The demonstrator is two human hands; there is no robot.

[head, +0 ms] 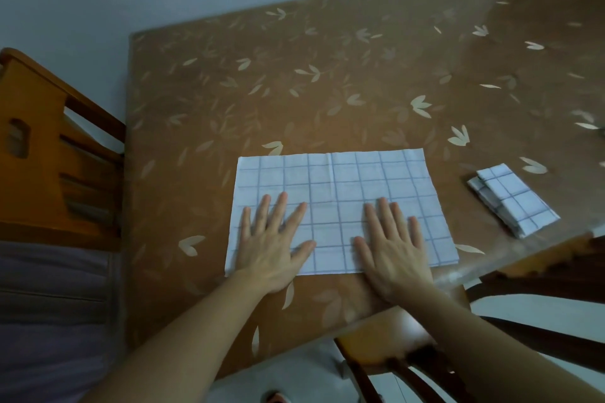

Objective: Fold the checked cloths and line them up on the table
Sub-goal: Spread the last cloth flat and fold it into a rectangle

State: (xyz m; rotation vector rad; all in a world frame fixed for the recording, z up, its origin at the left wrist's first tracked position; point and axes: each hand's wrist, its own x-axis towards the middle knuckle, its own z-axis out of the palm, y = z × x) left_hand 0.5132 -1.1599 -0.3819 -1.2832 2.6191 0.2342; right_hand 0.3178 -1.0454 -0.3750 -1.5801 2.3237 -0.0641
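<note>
- A white checked cloth [337, 203] lies spread on the brown leaf-patterned table [294, 82], close to the near edge, already doubled into a wide rectangle, to judge by the layered edge at its near right corner
- The left hand [271, 245] lies flat on the cloth's near left part, fingers straight and spread wide, gripping nothing
- The right hand [393, 249] lies flat on the near right part, fingers straight and close together, the heel of the palm just past the cloth's near edge; it too holds nothing
- A faint crease runs from the far edge toward the middle of the cloth, between the two hands
- A second, folded cloth [514, 203] sits well apart to the right, near the table's right edge, in a small thick packet lying at an angle
- The cloth looks thin, light and limp: it should crease easily under the palms but will not hold a shape unless pressed
- The table cover looks glossy, so the fabric may slide when pushed; one hand pinning it while the other lifts seems wise
- The best hold is likely a pinch at the two corners of one short side, carried across to the opposite side
- A wooden chair [49, 147] stands to the left of the table
</note>
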